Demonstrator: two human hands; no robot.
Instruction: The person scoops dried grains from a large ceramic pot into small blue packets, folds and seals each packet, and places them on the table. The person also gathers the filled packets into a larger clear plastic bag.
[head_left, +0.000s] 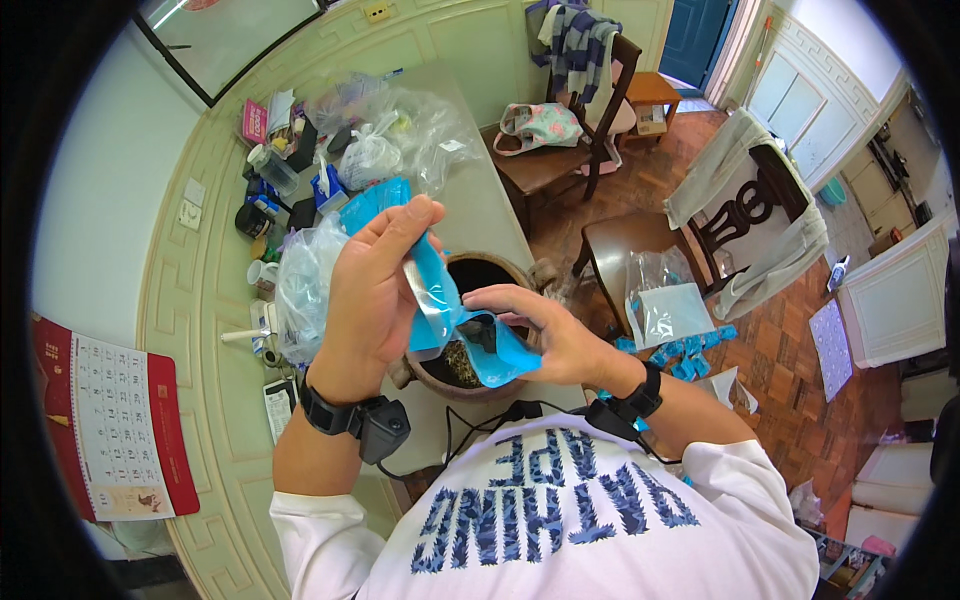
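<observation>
My left hand (375, 289) grips a strip of blue plastic sachets (429, 277) with a silvery seam, pinched between thumb and fingers. Part of the blue film (379, 201) sticks out beyond the knuckles. My right hand (566, 337) holds a blue sachet (510, 364) whose mouth gapes, showing something dark (480, 331) inside. Whether this sachet is joined to the strip I cannot tell. Below both hands stands a round brown pot (491, 261) on the table, partly covered by them. Dry, straw-like plant matter (459, 364) is visible in it.
Clear plastic bags (311, 281), a plastic jar (274, 169) and mugs (262, 275) crowd the table's wall side. Torn blue sachets (686, 352) lie on the parquet floor beside a dark wooden chair (630, 240). A cable (450, 435) runs between my wrist cameras.
</observation>
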